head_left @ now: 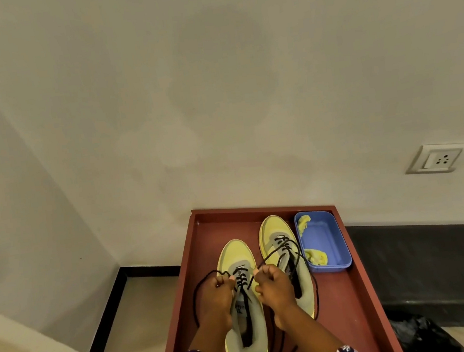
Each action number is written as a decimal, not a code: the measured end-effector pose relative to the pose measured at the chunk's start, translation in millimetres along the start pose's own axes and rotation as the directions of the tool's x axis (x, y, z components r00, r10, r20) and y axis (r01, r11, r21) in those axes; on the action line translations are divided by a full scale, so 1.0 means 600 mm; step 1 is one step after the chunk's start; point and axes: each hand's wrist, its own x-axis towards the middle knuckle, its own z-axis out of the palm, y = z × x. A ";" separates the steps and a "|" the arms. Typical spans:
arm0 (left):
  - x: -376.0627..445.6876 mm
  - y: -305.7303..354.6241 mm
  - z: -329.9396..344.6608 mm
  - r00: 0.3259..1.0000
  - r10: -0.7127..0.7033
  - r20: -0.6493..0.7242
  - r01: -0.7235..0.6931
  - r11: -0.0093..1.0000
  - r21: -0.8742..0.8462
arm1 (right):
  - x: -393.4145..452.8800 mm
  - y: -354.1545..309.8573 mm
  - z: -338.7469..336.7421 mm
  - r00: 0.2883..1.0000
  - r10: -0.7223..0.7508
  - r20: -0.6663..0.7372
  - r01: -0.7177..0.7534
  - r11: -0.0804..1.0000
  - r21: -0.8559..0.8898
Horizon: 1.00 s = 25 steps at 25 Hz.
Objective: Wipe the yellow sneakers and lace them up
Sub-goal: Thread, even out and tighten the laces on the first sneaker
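Note:
Two yellow sneakers with grey tongues stand side by side on a red-brown tray (358,306), toes pointing away from me. Over the near left sneaker (234,256), my left hand (215,300) grips one end of its black lace (194,297), which loops out to the left. My right hand (273,287) grips the other end, which runs up and to the right. The lower eyelets of this sneaker are crossed with lace. The right sneaker (275,229) stands further back with its black lace loosely threaded and hanging.
A blue plastic tub (329,237) holding yellow cloth pieces (318,256) sits at the tray's back right. A wall rises behind the tray, with a socket plate (436,159) at right. A dark bench (424,254) lies to the right, and a black bag (420,337) beneath it.

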 end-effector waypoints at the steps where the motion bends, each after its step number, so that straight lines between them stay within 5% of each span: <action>1: 0.002 0.001 0.001 0.998 0.056 0.004 -0.056 0.997 0.045 | -0.001 -0.003 0.000 1.000 -0.007 0.025 0.007 1.000 -0.006; 13: -0.001 0.016 -0.012 0.905 0.228 0.359 -0.342 0.892 0.295 | -0.005 -0.032 0.001 0.971 -0.121 0.207 0.177 0.943 -0.281; 18: 0.006 0.012 -0.022 0.897 0.249 0.365 -0.374 0.868 0.327 | -0.007 -0.048 -0.002 0.954 -0.053 0.295 0.145 0.944 -0.298; 25: 0.005 0.018 -0.023 0.910 0.225 0.347 -0.347 0.873 0.342 | 0.018 -0.033 -0.013 0.923 -0.169 0.345 0.367 0.655 -0.661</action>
